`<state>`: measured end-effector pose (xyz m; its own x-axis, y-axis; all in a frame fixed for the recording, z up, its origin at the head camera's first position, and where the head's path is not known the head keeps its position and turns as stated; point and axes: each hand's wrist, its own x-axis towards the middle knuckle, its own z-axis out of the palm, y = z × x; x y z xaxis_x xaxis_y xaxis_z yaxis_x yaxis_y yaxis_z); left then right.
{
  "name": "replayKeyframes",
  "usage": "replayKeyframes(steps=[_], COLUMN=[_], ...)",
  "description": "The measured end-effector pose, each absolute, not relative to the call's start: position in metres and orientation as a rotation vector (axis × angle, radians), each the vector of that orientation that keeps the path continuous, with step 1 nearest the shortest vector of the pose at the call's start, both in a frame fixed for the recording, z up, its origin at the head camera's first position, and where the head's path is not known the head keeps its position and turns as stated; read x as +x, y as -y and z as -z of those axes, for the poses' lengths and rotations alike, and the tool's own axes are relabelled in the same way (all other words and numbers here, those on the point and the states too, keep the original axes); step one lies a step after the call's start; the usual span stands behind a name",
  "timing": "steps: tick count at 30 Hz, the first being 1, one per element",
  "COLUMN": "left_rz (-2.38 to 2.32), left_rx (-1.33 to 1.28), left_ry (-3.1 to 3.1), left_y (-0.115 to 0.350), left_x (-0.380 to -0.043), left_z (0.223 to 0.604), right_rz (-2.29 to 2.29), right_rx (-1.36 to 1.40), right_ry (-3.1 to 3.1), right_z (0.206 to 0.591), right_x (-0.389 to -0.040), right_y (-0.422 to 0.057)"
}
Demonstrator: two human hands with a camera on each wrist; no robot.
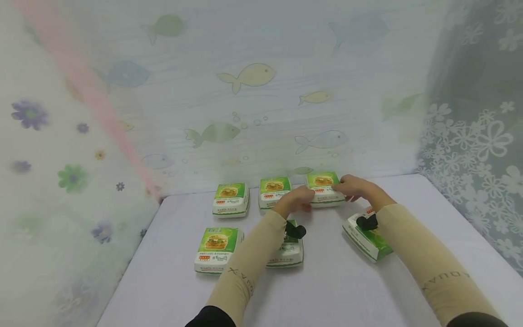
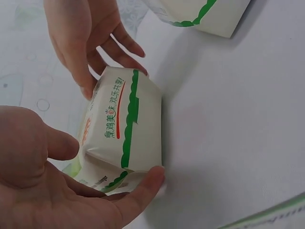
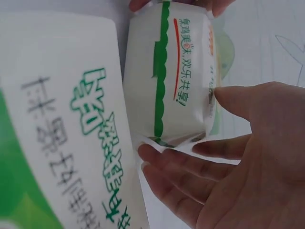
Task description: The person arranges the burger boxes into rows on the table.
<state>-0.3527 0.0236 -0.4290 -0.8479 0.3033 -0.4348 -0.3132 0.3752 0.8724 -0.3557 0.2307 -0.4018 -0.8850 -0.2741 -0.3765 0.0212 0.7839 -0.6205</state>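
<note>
A green-and-white paper burger box point(image 1: 325, 181), printed with a burger picture, sits at the right end of the back row, between both hands. My left hand point(image 1: 296, 200) holds its left end, thumb over the upper edge and a fingertip at the lower corner in the left wrist view. From the other side my right hand point(image 1: 360, 188) grips the right end, its thumb on the top edge and fingers at the lower side. Below the right wrist, a similar burger box point(image 1: 369, 243) lies turned at an angle, partly covered by the forearm.
Two more boxes, a left one point(image 1: 230, 200) and a middle one point(image 1: 274, 190), share the back row. Nearer stand another box point(image 1: 216, 247) and one point(image 1: 288, 255) partly behind the left sleeve. A fish-patterned curtain point(image 1: 253, 104) hangs behind the white table point(image 1: 327, 295).
</note>
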Motion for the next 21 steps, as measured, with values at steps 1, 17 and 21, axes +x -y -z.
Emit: replayKeyframes(steps=[1,17,21], left_rz=[-1.509,-1.223,-1.2], left_rx=[-0.002,0.217,0.266], left_ry=[-2.082,-2.213,-2.285], left_y=[-0.022,-0.006,-0.005], left_x=[-0.353,-0.316,-0.302], left_z=[0.428,0.375,0.37], right_rz=[0.877,0.587,0.55], right_rx=[-0.189,-0.323,-0.361], right_ry=[-2.524,-2.712,-2.756], right_z=[0.401,0.37,0.365], right_x=[-0.355,-0.318,-0.305], right_y=[-0.231,-0.249,-0.255])
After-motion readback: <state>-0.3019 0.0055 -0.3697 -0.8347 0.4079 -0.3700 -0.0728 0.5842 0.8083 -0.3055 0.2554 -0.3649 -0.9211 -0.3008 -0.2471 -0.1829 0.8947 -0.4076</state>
